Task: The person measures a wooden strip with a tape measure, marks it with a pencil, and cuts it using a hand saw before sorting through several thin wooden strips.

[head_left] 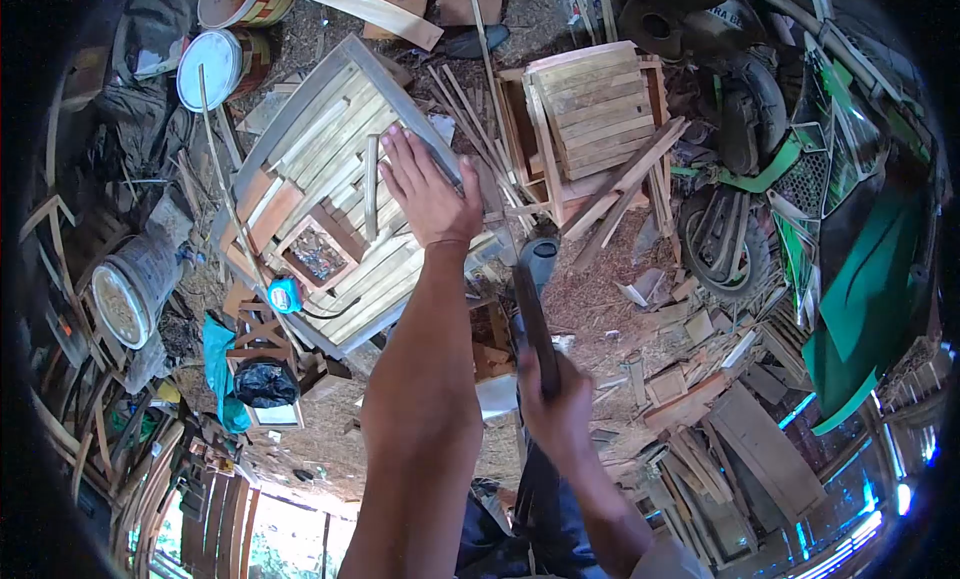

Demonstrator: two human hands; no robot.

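My left hand lies flat, fingers out, over the upper right edge of a slatted wooden panel with a grey frame. Just left of its fingers is a narrow pale rod. My right hand is closed round the long dark handle of what looks like a hammer; its far end, right of the panel, is hard to make out. On the panel rest a small wooden box of little metal pieces, probably nails, and a teal tape measure. A thin stick crosses the panel's left side.
A slatted wooden crate stands beyond my right hand, with loose boards against it. Green motorbike parts and a wheel fill the right. Buckets stand on the left. Wood scraps and shavings cover the floor.
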